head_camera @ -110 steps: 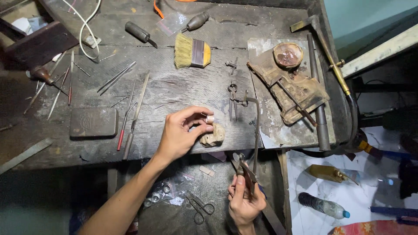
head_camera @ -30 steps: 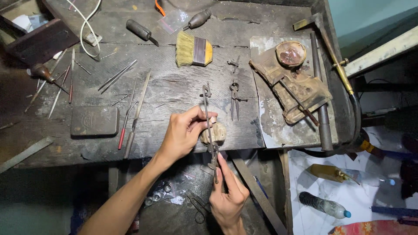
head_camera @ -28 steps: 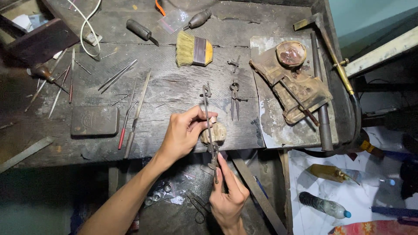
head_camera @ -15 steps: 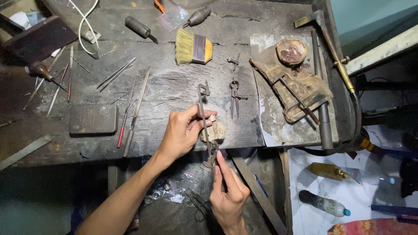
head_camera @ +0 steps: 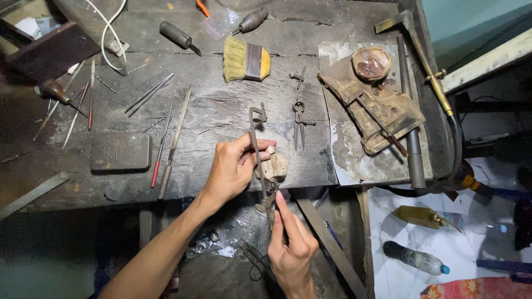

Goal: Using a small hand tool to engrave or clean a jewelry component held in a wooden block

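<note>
Flanking the saw frame point(head_camera: 258, 149): dividers point(head_camera: 299, 123), brush point(head_camera: 246, 58), files point(head_camera: 173, 141).

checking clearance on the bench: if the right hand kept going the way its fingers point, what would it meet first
The right hand points up the picture along the saw frame it holds. First in that line is the small wooden bench peg, where the left hand pinches a small piece. Depth is unclear, so it may pass just below.

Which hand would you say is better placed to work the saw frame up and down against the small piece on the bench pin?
The right hand, probably: it grips the saw frame by its handle below the wooden bench pin. The left hand is pinching the small piece on the pin.
</note>
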